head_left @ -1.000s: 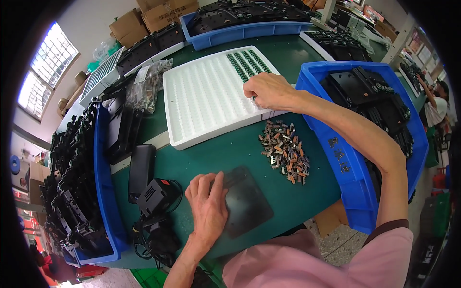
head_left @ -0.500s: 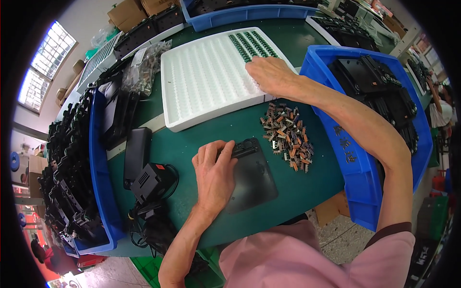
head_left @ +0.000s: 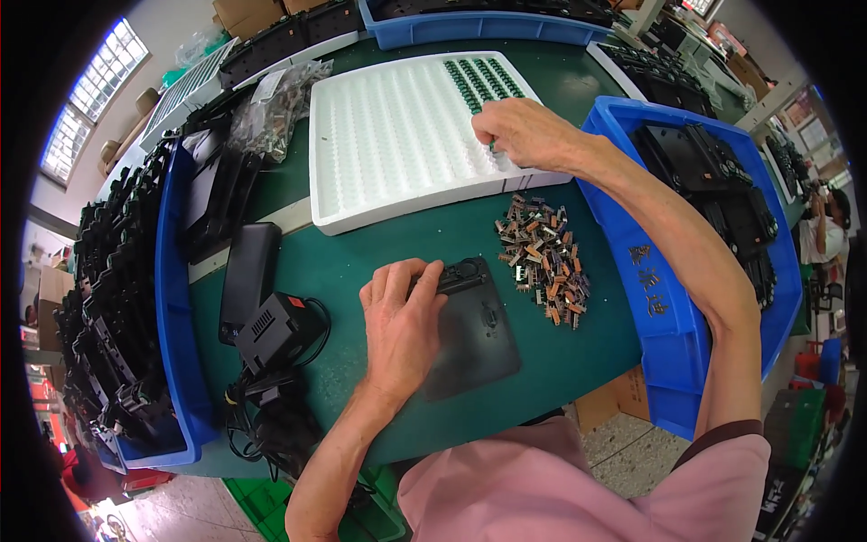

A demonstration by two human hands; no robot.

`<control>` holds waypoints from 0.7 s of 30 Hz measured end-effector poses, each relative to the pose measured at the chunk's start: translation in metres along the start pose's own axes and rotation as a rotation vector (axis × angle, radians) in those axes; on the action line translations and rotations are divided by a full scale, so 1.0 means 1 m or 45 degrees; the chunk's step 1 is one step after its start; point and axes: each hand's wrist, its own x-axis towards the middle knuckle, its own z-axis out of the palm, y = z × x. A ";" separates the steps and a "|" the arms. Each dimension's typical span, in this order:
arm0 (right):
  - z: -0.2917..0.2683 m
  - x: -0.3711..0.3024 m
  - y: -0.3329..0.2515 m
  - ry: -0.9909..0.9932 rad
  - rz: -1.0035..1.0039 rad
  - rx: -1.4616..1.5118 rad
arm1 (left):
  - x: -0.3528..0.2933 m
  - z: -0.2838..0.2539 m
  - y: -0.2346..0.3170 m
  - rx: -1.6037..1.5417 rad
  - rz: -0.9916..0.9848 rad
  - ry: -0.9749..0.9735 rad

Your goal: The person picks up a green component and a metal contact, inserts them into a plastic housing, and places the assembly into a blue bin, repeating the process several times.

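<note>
A flat black plastic housing (head_left: 479, 339) lies on the green table in front of me. My left hand (head_left: 397, 312) is closed over its upper left side, with thumb and fingertips at the raised part along the far edge. Beyond it, a white foam tray (head_left: 388, 154) has rows of small green parts (head_left: 479, 79) in its right side. My right hand (head_left: 524, 134) reaches over the tray at the near end of these rows. Its fingers are pinched, and a bit of a small green part (head_left: 492, 145) shows under the fingertips.
A pile of small slide-switch-like components (head_left: 546, 262) lies right of the housing. Blue bins (head_left: 664, 357) with black housings stand at both sides, another at the back. On the left are a black power tool (head_left: 275, 330) with a cable and a clear plastic bag (head_left: 271, 117) of parts.
My right hand has shifted slightly nearer along the green rows, and its fingers have pinched together. My left hand stays on the housing. The whole view has turned a little.
</note>
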 end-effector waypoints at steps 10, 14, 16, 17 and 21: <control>-0.022 -0.020 -0.077 -0.492 0.486 1.247 | 0.000 -0.001 -0.002 0.001 -0.030 -0.010; -0.010 -0.036 -0.092 -0.533 0.498 1.271 | 0.001 -0.001 0.001 -0.010 -0.020 -0.003; -0.004 -0.038 -0.095 -0.537 0.540 1.307 | 0.001 -0.001 0.000 -0.006 -0.025 -0.005; -0.002 -0.039 -0.097 -0.539 0.583 1.340 | 0.000 0.000 0.000 -0.010 -0.026 -0.005; -0.002 -0.045 -0.104 -0.576 0.549 1.231 | 0.000 -0.001 0.000 -0.013 -0.022 0.000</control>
